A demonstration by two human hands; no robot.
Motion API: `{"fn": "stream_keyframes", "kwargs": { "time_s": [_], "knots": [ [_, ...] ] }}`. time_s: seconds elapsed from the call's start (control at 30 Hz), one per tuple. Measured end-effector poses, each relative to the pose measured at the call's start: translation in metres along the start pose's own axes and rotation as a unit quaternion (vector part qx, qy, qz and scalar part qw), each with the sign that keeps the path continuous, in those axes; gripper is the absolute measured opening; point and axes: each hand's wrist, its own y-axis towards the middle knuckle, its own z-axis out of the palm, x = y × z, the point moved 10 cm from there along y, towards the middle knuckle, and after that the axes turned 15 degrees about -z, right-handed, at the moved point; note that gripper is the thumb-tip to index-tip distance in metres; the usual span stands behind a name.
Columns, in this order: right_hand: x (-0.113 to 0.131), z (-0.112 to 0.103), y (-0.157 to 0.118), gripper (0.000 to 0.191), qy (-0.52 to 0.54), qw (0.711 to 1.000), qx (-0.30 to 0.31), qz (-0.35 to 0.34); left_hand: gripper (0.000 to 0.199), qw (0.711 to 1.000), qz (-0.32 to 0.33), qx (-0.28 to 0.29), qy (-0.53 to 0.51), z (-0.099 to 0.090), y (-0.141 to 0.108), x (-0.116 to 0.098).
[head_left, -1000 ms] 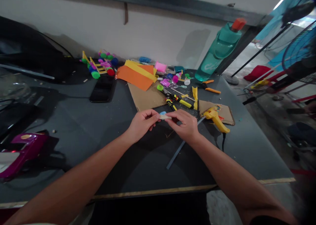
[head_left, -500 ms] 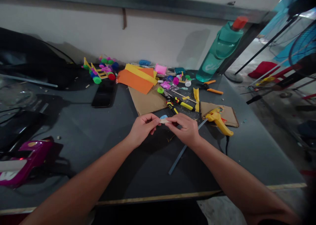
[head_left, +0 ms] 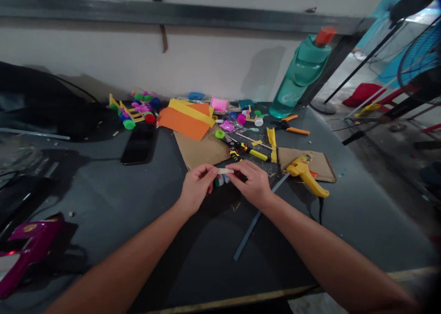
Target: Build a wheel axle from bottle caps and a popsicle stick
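Observation:
My left hand (head_left: 195,189) and my right hand (head_left: 252,183) meet above the middle of the dark table, each pinching one end of a short pale wooden stick piece (head_left: 225,171). It looks like a few sticks side by side. Just under it, between the fingers, show small green and whitish-blue round bits (head_left: 219,180), partly hidden by the hands; I cannot tell exactly what they are. Beyond the fingers lie yellow-and-black pliers (head_left: 235,154) and a cutter with a yellow handle (head_left: 259,155). A yellow glue gun (head_left: 305,172) with a long glue stick (head_left: 253,226) rests right of my right hand.
Orange paper (head_left: 186,122) lies on cardboard (head_left: 195,151), beside a black phone (head_left: 138,144). Behind are a colourful toy build (head_left: 136,109) and a teal bottle (head_left: 299,77). Orange-handled pliers (head_left: 298,130) lie near the bottle. A purple device (head_left: 32,245) stands front left.
The held stick piece has been tipped, so its pale edge faces up and the coloured round bits now hang below it. The camera view has shifted slightly.

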Motion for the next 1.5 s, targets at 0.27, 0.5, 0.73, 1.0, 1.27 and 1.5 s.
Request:
{"fn": "stream_keyframes", "kwargs": {
  "time_s": [0.27, 0.5, 0.73, 1.0, 1.27, 1.5],
  "knots": [
    [-0.007, 0.001, 0.0, 0.012, 0.013, 1.0, -0.013, 0.019, 0.024, 1.0, -0.015, -0.003, 0.005, 0.002, 0.001, 0.004],
    [-0.012, -0.013, 0.0, 0.009, 0.02, 0.999, -0.046, 0.018, 0.02, 0.998, 0.007, -0.047, 0.031, 0.009, 0.006, -0.008],
    [-0.021, -0.02, -0.003, 0.01, 0.04, 0.997, -0.063, 0.034, 0.017, 0.996, 0.055, -0.044, 0.054, 0.016, 0.01, -0.017],
    [-0.021, -0.014, -0.001, 0.008, 0.057, 0.995, -0.07, 0.037, 0.017, 0.999, 0.021, -0.026, 0.023, 0.013, 0.013, -0.008],
    [-0.023, -0.009, -0.002, 0.012, 0.042, 0.997, -0.04, 0.053, 0.021, 0.999, 0.02, -0.024, 0.045, 0.011, 0.013, -0.007],
    [-0.019, -0.005, -0.003, 0.022, 0.043, 0.998, -0.018, 0.038, 0.021, 0.997, 0.025, -0.014, 0.065, 0.015, 0.009, -0.011]
  ]
}}
